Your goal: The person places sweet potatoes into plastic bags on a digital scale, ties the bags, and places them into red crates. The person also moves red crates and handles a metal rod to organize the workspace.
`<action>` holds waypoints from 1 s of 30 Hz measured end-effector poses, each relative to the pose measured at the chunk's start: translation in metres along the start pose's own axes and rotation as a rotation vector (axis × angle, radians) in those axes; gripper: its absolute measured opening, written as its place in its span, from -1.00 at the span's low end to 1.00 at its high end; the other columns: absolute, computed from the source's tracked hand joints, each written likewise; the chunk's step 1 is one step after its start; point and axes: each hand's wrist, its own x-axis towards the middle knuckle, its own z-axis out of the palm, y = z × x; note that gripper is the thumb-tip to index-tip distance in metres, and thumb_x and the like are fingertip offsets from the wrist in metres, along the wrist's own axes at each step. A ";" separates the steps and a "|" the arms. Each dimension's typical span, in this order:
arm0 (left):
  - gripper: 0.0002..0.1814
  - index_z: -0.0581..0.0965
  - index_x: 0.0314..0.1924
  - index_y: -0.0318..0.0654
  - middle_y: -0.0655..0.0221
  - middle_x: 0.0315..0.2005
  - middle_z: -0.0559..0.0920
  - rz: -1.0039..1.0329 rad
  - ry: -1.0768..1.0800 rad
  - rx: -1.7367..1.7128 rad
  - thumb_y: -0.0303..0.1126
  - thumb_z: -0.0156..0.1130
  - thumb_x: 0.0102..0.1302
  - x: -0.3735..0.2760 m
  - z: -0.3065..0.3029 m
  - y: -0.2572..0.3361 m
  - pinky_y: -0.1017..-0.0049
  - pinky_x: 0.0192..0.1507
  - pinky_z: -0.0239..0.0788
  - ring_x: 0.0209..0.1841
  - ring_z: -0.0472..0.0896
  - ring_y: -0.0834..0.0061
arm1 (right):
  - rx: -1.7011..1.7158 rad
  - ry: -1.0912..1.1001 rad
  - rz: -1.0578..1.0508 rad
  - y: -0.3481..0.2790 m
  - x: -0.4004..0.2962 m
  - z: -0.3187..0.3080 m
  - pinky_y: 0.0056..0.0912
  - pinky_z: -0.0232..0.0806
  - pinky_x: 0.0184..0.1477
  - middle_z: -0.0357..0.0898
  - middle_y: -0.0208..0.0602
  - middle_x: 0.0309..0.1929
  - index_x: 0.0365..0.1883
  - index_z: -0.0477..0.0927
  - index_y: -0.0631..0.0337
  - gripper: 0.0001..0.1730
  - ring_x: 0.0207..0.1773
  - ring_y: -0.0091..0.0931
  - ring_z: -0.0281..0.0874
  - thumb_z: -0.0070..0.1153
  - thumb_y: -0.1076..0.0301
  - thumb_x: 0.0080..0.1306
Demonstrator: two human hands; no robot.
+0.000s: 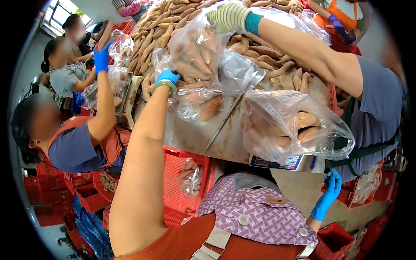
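Observation:
My left hand, in a blue glove with a green bangle at the wrist, reaches over the table. Bunched clear plastic of a bag rises from its fingers, and a bag of sweet potatoes lies just right of the wrist. My right hand, also blue-gloved, hangs beside the table with loosely bent fingers and nothing in it. A full clear bag rests on a digital scale near the front edge. From the right, a co-worker's striped-gloved hand holds up another bag of sweet potatoes.
A heap of loose sweet potatoes covers the table's far part. A thin metal rod lies on the metal tabletop. Below the edge stands a red crate with a bagged load. Co-workers stand at the left.

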 end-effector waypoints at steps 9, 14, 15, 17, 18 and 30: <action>-0.25 0.55 0.05 -0.22 0.09 0.09 0.51 -0.030 -0.131 0.316 0.10 0.39 -0.10 -0.044 -0.021 0.047 0.29 0.15 0.31 0.13 0.48 0.16 | -0.026 0.026 0.016 0.008 -0.003 -0.019 -0.62 0.27 -0.16 0.55 -0.46 -0.27 -0.03 0.54 0.22 -0.75 -0.26 -0.66 0.40 -0.06 0.34 0.40; -0.35 0.57 -0.03 -0.25 0.01 -0.07 0.58 -0.074 -0.088 0.120 0.02 0.36 -0.08 -0.031 -0.006 0.013 0.27 0.03 0.39 -0.02 0.56 0.10 | -0.029 0.012 0.037 0.005 0.005 -0.021 -0.59 0.27 -0.14 0.51 -0.47 -0.28 -0.05 0.54 0.23 -0.75 -0.26 -0.65 0.38 -0.07 0.35 0.40; -0.37 0.57 -0.05 -0.25 0.02 -0.10 0.59 -0.064 -0.017 0.086 0.02 0.35 -0.06 -0.035 -0.009 0.011 0.26 0.01 0.39 -0.04 0.57 0.10 | -0.034 0.002 0.034 0.001 0.007 -0.017 -0.58 0.27 -0.13 0.51 -0.47 -0.29 -0.05 0.54 0.23 -0.76 -0.26 -0.64 0.37 -0.07 0.35 0.40; -0.42 0.58 -0.09 -0.26 0.03 -0.15 0.61 -0.048 0.128 0.020 0.00 0.33 -0.03 -0.048 -0.017 0.005 0.24 -0.01 0.39 -0.09 0.58 0.10 | -0.040 -0.017 -0.004 -0.007 0.016 -0.013 -0.58 0.27 -0.12 0.49 -0.48 -0.28 -0.06 0.54 0.24 -0.76 -0.25 -0.64 0.36 -0.07 0.36 0.39; -0.55 0.58 -0.16 -0.27 0.02 -0.21 0.61 0.036 0.282 0.060 -0.08 0.31 0.06 -0.066 -0.028 0.013 0.26 -0.08 0.41 -0.14 0.58 0.09 | -0.045 -0.020 -0.040 -0.012 0.019 -0.014 -0.58 0.26 -0.13 0.48 -0.48 -0.28 -0.07 0.54 0.24 -0.76 -0.24 -0.64 0.36 -0.07 0.36 0.39; -0.61 0.39 0.14 -0.34 0.37 -0.09 0.57 0.000 -0.082 -2.096 -0.37 0.06 0.34 -0.301 -0.031 0.084 0.59 -0.08 0.43 -0.13 0.52 0.61 | 0.464 -0.734 -0.370 -0.144 0.005 0.058 -0.56 0.19 -0.42 0.43 -0.29 -0.51 -0.46 0.47 0.28 -0.92 -0.48 -0.52 0.37 0.05 0.45 0.17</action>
